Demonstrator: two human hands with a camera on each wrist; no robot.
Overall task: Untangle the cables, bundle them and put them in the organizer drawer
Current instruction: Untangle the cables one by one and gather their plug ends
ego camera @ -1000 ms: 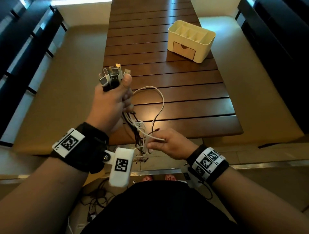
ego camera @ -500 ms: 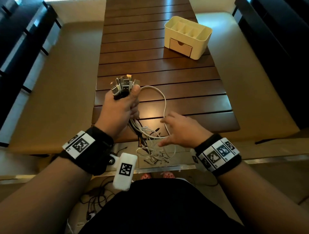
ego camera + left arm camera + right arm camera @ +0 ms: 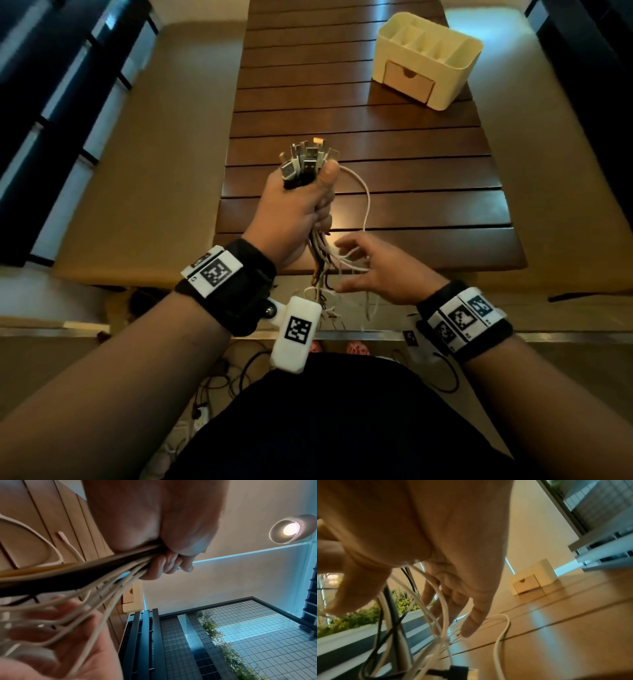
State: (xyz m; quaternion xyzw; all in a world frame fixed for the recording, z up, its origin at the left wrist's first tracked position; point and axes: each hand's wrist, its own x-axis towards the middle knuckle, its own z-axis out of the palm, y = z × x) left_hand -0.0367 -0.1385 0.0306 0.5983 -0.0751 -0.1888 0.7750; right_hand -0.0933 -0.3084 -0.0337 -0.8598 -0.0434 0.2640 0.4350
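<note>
Head view: my left hand [image 3: 301,212] grips the white-and-black cable bundle [image 3: 320,260] below its plugs; loose tails hang toward six o'clock, where my right hand [image 3: 380,270], fingers spread, combs them. Cream organizer's closed drawer [image 3: 409,80] sits at one o'clock on the slatted worktop [image 3: 428,192].

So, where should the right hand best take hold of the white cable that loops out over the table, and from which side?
Probably at the loop's lower run, just beyond the right hand, coming from the right. There the white cable arcs free above the table, apart from the strands hanging below the left hand, which grips the plug ends. Nearer that fist the cables crowd together.
</note>
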